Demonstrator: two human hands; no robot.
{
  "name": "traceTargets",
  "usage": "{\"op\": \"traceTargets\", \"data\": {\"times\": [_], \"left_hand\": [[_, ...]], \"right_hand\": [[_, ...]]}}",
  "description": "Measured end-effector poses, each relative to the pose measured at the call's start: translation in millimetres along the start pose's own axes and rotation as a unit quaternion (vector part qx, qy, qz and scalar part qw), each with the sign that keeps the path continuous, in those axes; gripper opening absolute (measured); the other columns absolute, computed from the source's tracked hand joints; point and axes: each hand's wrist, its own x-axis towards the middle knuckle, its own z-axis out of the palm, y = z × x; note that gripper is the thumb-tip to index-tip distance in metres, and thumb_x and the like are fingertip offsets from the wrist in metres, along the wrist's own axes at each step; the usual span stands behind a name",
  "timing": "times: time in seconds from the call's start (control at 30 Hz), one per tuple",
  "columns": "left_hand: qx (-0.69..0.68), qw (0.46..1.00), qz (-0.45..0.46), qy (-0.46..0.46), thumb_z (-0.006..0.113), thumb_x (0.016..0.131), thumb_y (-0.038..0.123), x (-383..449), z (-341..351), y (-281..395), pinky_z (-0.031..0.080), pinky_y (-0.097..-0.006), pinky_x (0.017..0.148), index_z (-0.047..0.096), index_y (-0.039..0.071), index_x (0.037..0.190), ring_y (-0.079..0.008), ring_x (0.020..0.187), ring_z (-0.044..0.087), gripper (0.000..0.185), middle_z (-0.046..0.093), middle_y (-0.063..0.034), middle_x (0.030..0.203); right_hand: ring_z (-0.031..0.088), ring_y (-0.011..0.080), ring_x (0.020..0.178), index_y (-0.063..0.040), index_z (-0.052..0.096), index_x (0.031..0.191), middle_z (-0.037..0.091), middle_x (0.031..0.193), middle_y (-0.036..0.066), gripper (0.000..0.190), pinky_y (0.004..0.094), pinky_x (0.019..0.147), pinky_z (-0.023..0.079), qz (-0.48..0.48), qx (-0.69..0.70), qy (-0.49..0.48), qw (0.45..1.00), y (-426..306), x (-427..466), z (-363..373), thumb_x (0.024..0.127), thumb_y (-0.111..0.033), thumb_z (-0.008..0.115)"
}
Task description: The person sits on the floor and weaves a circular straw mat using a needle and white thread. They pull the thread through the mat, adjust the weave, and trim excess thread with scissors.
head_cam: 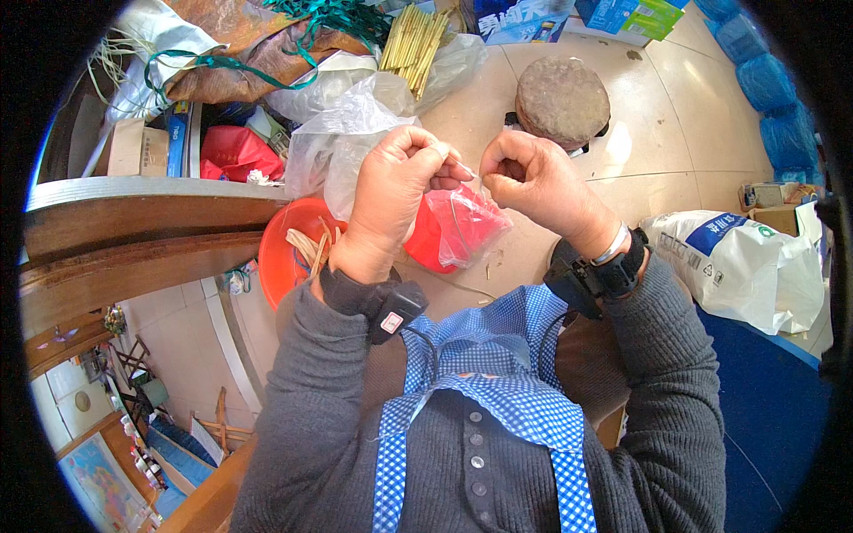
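Between my two hands runs a short, thin whitish strand [469,171], too small to identify. My left hand [393,186] pinches one part of it with thumb and fingertips. The other end reaches the curled thumb and forefinger of my right hand [540,178]. Below the hands, a red plastic bag [430,233] with clear film over part of it lies near my knees. An orange-red plastic basin [273,256] stands beside my left wrist, with pale flat strips [308,248] in it. A blue-and-white checked apron [480,353] covers my lap.
Ahead stands a round, stone-like block [563,100]. Bundled straw-coloured stalks [416,46] lie on clear plastic bags [353,126], near green ribbon [333,23]. A wooden door frame [153,233] rises at left. A white printed bag [733,266] sits at right.
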Motion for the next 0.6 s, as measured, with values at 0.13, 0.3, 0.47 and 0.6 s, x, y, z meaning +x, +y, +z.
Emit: {"op": "traceTargets", "data": {"times": [0.13,0.3,0.47,0.6], "left_hand": [[0.028,0.999,0.026,0.033,0.054,0.093,0.01,0.7,-1.5,3.5,0.056,-0.0317,0.07,0.054,0.003,0.092,-0.0207,0.076,0.068,0.007,0.064,-0.0089,0.086],[0.027,0.998,0.028,0.056,0.054,0.093,0.011,1.7,-9.6,7.6,0.056,-0.0322,0.071,0.055,0.004,0.092,-0.0203,0.076,0.068,0.007,0.065,-0.0071,0.086],[0.014,0.999,0.035,0.03,0.054,0.093,0.012,3.4,-12.6,7.6,0.055,-0.0318,0.07,0.055,0.005,0.092,-0.0196,0.075,0.068,0.007,0.065,-0.0066,0.086],[0.016,0.999,0.03,0.028,0.054,0.093,0.013,3.3,-18.7,9.6,0.053,-0.0305,0.068,0.056,0.005,0.094,-0.0181,0.073,0.066,0.008,0.064,-0.0061,0.086]], "right_hand": [[0.062,0.0155,0.065,0.001,0.064,0.084,0.064,0.074,0.01,0.012,0.0289,0.062,0.051,0.052,-0.011,-0.029,0.998,0.0,0.7,-4.4,0.075,-0.007,0.063],[0.064,0.0198,0.067,-0.001,0.066,0.088,0.065,0.074,0.012,0.016,0.0307,0.065,0.052,0.028,-0.02,0.028,0.999,17.5,1.9,0.1,0.076,-0.011,0.064],[0.066,0.0313,0.086,-0.002,0.068,0.096,0.066,0.092,0.018,0.025,0.0386,0.077,0.053,0.061,-0.234,0.043,0.969,80.3,25.5,-26.8,0.078,-0.019,0.065],[0.064,0.0356,0.096,-0.005,0.069,0.097,0.065,0.103,0.016,0.024,0.0446,0.084,0.051,0.154,-0.497,0.049,0.853,162.9,38.6,-73.8,0.082,-0.021,0.059]]}}
